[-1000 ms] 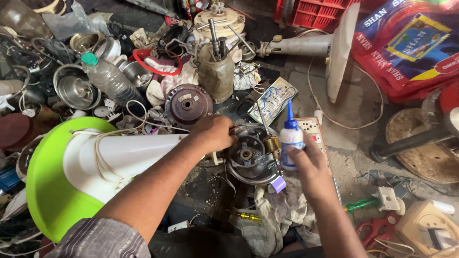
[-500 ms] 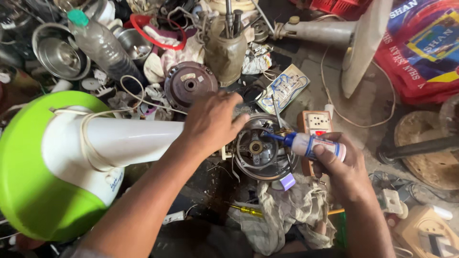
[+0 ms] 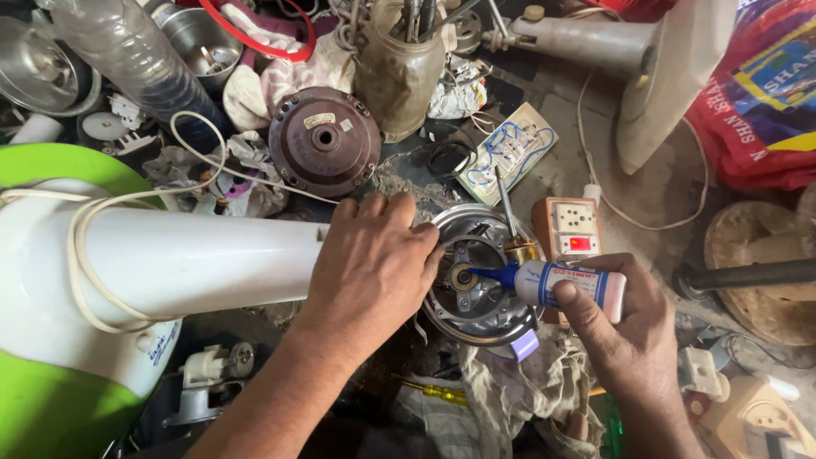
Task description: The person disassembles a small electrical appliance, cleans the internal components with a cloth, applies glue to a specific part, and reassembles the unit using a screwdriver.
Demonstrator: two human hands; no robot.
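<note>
My left hand (image 3: pixel 374 263) lies palm down near the middle of the view, its fingers curled over the nine o'clock rim of the silver motor housing (image 3: pixel 480 285), gripping it steady. My right hand (image 3: pixel 625 327) comes in from five o'clock and is wrapped firmly around a small white oil bottle (image 3: pixel 569 285) with a blue band, held on its side. The bottle's blue nozzle (image 3: pixel 491 274) points toward nine o'clock and its tip sits at the brass bearing (image 3: pixel 463 276) in the centre of the housing; whether it actually touches I cannot tell. The housing lies open side up on a crowded, grimy work surface, just above a crumpled grey rag (image 3: pixel 518 399) at six o'clock. To the housing's nine o'clock, the white fan stand column (image 3: pixel 195 259) lies on its side with a white cord (image 3: pixel 81 246) looped around it, joined to a green base (image 3: pixel 51 399) at the lower left. At eleven o'clock from the housing sits a dark brown round motor cover (image 3: pixel 325 140). At two o'clock, just beside my right hand, is an orange switch-and-socket box (image 3: pixel 569 229), and beyond it at one o'clock a small board with blue wiring (image 3: pixel 510 153). A yellow-handled screwdriver (image 3: pixel 438 393) lies at six o'clock, partly under my left forearm.
</note>
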